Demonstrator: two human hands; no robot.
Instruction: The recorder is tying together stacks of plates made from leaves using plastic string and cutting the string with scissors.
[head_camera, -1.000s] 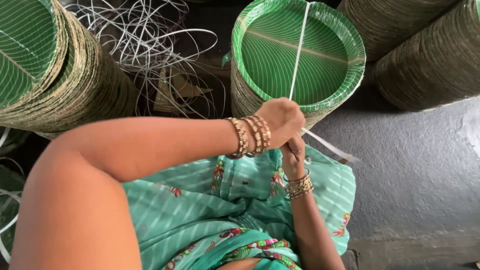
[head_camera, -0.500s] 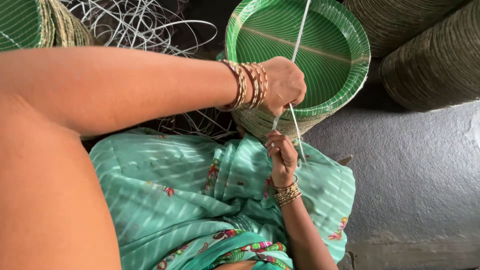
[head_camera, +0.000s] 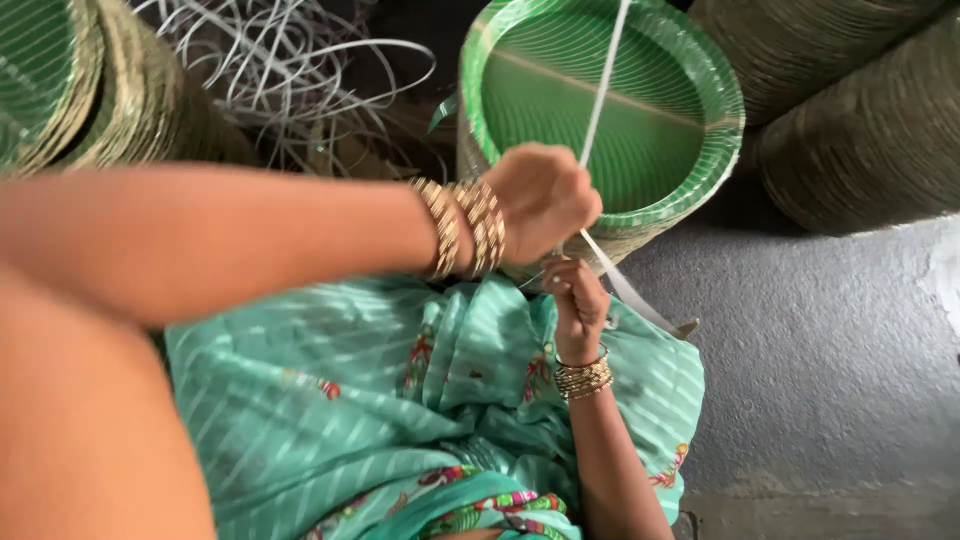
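Small workshop for bundling paper plates

Tall stacks of green plates (head_camera: 600, 110) crowd a bare grey concrete floor (head_camera: 820, 380), with more bundled stacks (head_camera: 860, 130) behind and a tangle of white strapping (head_camera: 290, 70) heaped nearby.

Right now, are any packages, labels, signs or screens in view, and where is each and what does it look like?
No labels, signs or screens show.
Bundle of green plates: centre top, round stack on its side, white strap running across its face.
Further plate stacks: upper right, olive-brown ribbed cylinders.
Another plate stack: upper left, green face.

bare grey floor (head_camera: 830, 380) right; plate stacks (head_camera: 870, 130) and strap tangle (head_camera: 290, 80) ahead
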